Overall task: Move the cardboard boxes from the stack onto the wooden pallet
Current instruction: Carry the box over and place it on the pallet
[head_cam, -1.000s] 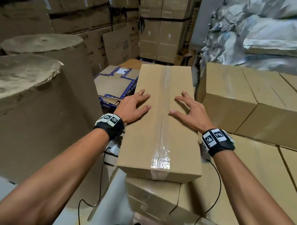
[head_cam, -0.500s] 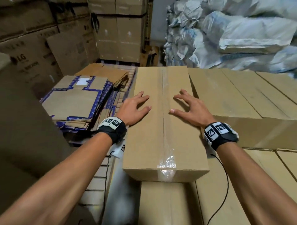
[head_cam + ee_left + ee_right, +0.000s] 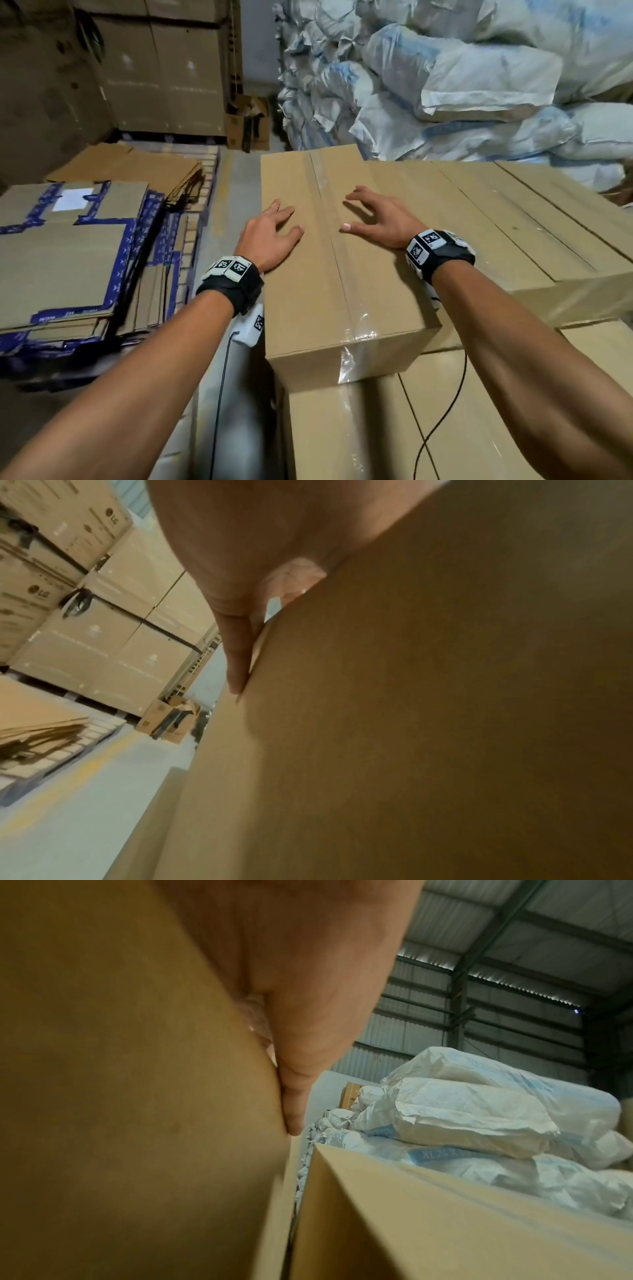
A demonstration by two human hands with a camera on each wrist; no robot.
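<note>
A long taped cardboard box (image 3: pixel 325 281) lies on top of a lower layer of boxes (image 3: pixel 359 428), right beside its neighbours (image 3: pixel 479 219) in the upper row. My left hand (image 3: pixel 274 226) lies flat on its lid left of the tape seam, fingers spread. My right hand (image 3: pixel 373 217) presses on the lid right of the seam with fingers splayed and arched. The left wrist view shows my left hand (image 3: pixel 236 664) along the box (image 3: pixel 428 710). The right wrist view shows my right hand (image 3: pixel 291 1096) against the box (image 3: pixel 137 1110), with the neighbouring box (image 3: pixel 445 1218) close by. The wooden pallet is hidden under the boxes.
Flattened cartons with blue print (image 3: pixel 75 260) are piled at the left, across a strip of grey floor (image 3: pixel 236 178). Tall stacked cartons (image 3: pixel 164 65) stand at the back left. White sacks (image 3: pixel 462 75) are heaped behind the boxes at the right.
The view has swung right, away from the big paper rolls. The box has come in beside the upper row of boxes. Both hands have stayed on its lid.
</note>
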